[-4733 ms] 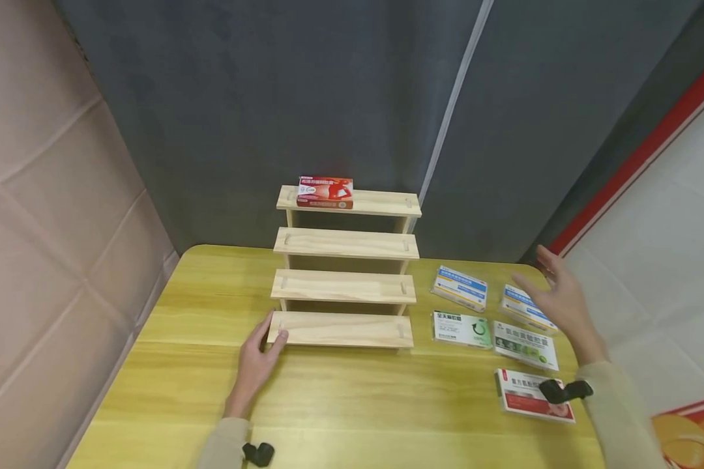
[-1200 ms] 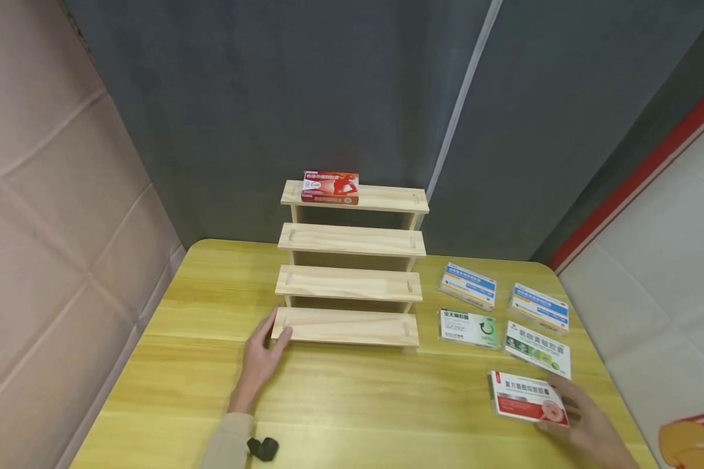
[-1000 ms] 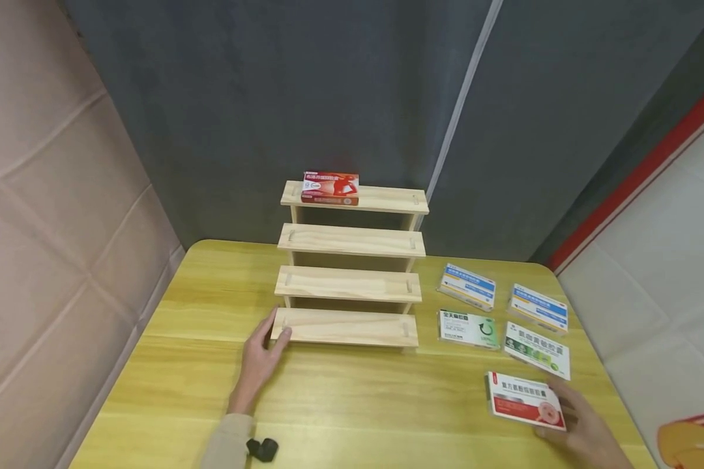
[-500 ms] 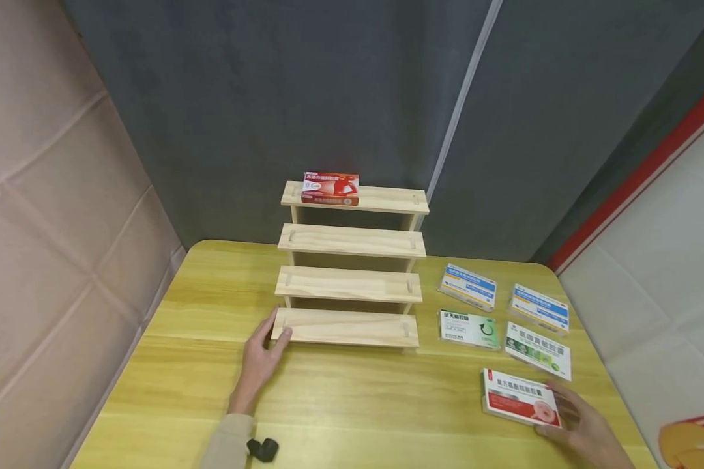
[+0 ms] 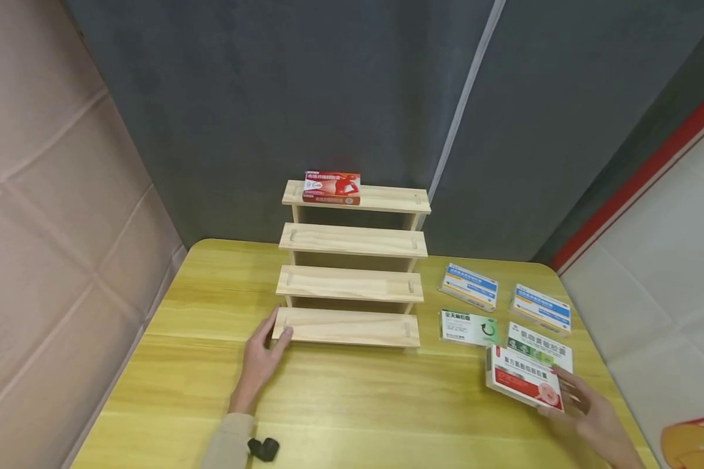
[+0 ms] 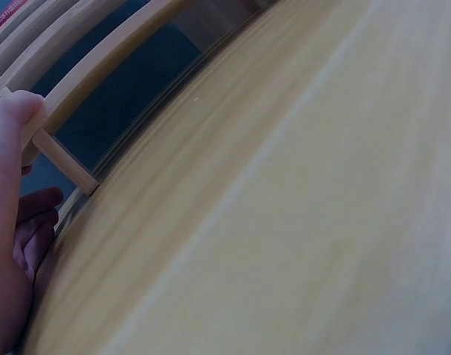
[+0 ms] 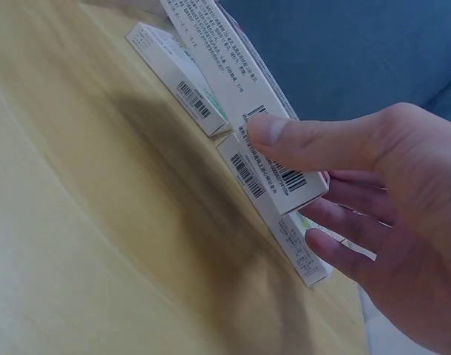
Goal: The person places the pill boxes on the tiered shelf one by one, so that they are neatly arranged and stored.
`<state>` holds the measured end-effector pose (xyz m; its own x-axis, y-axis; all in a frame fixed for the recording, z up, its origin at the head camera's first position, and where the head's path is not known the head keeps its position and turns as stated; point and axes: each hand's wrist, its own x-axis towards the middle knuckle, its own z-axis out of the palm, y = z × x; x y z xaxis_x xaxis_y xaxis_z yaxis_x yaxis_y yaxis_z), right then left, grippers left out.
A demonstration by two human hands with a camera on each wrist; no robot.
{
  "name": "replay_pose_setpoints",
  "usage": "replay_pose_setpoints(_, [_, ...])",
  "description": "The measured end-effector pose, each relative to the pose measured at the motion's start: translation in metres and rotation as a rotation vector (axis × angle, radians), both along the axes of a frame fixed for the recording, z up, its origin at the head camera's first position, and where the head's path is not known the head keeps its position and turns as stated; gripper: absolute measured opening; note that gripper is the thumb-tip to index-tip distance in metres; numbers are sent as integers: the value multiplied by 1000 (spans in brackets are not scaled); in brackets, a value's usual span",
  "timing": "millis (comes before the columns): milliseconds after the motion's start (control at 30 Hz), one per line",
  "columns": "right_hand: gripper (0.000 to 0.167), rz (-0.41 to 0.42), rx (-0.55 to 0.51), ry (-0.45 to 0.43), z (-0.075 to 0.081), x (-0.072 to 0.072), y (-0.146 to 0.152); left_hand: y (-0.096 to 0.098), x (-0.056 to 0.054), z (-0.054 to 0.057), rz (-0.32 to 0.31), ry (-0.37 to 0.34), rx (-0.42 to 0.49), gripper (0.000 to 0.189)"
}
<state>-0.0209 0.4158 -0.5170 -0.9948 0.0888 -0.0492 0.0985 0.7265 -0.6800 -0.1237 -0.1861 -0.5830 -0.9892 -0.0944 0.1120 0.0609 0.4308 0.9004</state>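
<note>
My right hand (image 5: 592, 417) pinches a white and red medicine box (image 5: 522, 379) by its right end. In the right wrist view the thumb presses the barcoded side of that box (image 7: 233, 89), raised above the table with its shadow below. Behind it, partly covered in the head view, lies a white and green medicine box (image 5: 541, 345). My left hand (image 5: 259, 358) grips the left end of the lowest step of a four-tier wooden rack (image 5: 346, 327), thumb on top; the left wrist view shows the other fingers below the board. A red medicine box (image 5: 331, 188) sits on the top tier.
A green and white box (image 5: 468, 327) lies right of the rack. Two blue and white boxes (image 5: 469, 286) lie farther back on the wooden table (image 5: 352, 404). A dark grey curtain (image 5: 270, 98) hangs behind the table, and a white wall panel (image 5: 663, 293) stands at the right.
My right hand came down from above the blue and white boxes, took the white and red medicine box, and has now lifted it up and away from me. The left hand stays on the rack.
</note>
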Motion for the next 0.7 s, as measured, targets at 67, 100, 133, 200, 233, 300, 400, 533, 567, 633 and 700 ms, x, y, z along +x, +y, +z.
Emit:
replay_pose_setpoints(67, [83,2,-8,13,2,-2,0,0,0,0,-4,2,1,64])
replay_pose_setpoints(100, [83,1,-7,15,3,-4,0,0,0,0,-6,3,2,64])
replay_pose_setpoints(133, [83,-1,-3,14,5,-5,-1,0,0,1,-7,3,6,64])
replay_pose_setpoints(200, [84,-12,5,1,8,-8,-2,1,0,1,-11,7,5,64])
replay_pose_setpoints(233, [85,-9,1,6,9,-9,-3,1,0,1,-13,8,6,64])
replay_pose_setpoints(300, [84,-13,-7,27,12,-12,-5,0,0,0,-12,10,7,64])
replay_pose_setpoints(400, [82,-6,-39,89,14,-16,-8,0,0,0,-10,8,7,64])
replay_pose_setpoints(533, [77,19,-82,195,16,-23,-12,0,0,0,-4,6,4,65])
replay_pose_setpoints(567, [76,23,-92,215,16,-25,-14,0,0,0,-3,5,3,65])
replay_pose_setpoints(633, [75,29,-102,252,18,-27,-15,0,0,0,-3,7,1,65])
replay_pose_setpoints(700, [74,34,-115,277,19,-30,-17,0,0,0,-6,9,-1,64])
